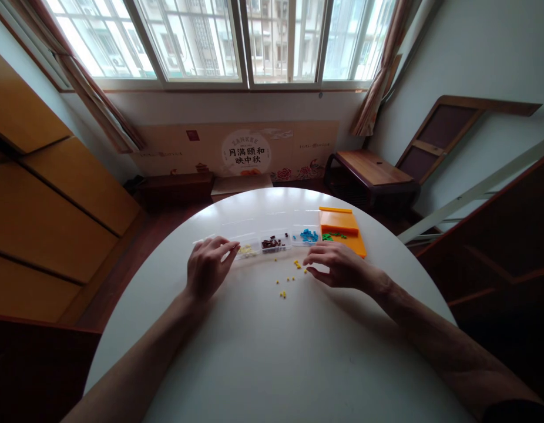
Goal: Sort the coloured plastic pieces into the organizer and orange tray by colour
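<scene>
At the left end of a clear compartment box (275,249), my left hand (209,265) has thumb and forefinger pressed together. Whatever it pinches, if anything, is too small to make out. Pale yellow pieces (246,251) lie in the compartment beside those fingertips. Dark brown pieces (272,242) fill the middle compartment and blue pieces (308,236) the right one. My right hand (336,264) hovers low over the table, thumb and fingers apart, close to small yellow pieces (297,264) scattered on the tabletop. More yellow pieces (282,294) lie nearer to me.
An orange tray (339,221) with green pieces (328,237) stands on the white round table (272,364), behind my right hand. Past the table are a wooden stool (373,167) at the right and a printed cardboard panel (298,141) under the window.
</scene>
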The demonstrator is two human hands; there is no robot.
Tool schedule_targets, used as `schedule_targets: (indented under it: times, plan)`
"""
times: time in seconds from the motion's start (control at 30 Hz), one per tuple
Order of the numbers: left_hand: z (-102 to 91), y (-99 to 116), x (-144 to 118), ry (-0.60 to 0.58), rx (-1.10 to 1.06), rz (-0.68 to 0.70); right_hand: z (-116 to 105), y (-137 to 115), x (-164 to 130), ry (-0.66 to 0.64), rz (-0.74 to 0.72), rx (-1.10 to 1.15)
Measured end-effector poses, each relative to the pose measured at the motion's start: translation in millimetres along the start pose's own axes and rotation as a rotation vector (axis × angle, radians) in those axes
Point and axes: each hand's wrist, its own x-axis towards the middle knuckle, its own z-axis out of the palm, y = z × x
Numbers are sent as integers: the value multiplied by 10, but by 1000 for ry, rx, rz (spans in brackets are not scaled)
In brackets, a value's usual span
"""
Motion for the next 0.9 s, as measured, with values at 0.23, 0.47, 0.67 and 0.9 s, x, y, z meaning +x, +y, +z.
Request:
schedule_targets:
  times: [0.23, 0.47, 0.67, 0.9]
  plan:
    - [-43, 172, 21, -48, -173, 114, -44, 37, -59, -39, 94, 28]
    - [-38, 396, -32, -198, -357, 388, 0, -49, 7, -44, 62, 46]
    - [-45, 509, -39, -164, -394, 338, 122, -131, 44, 65, 103, 191]
    - [-40, 714, -68, -94, -424, 341, 333, -339, 129, 111, 134, 453]
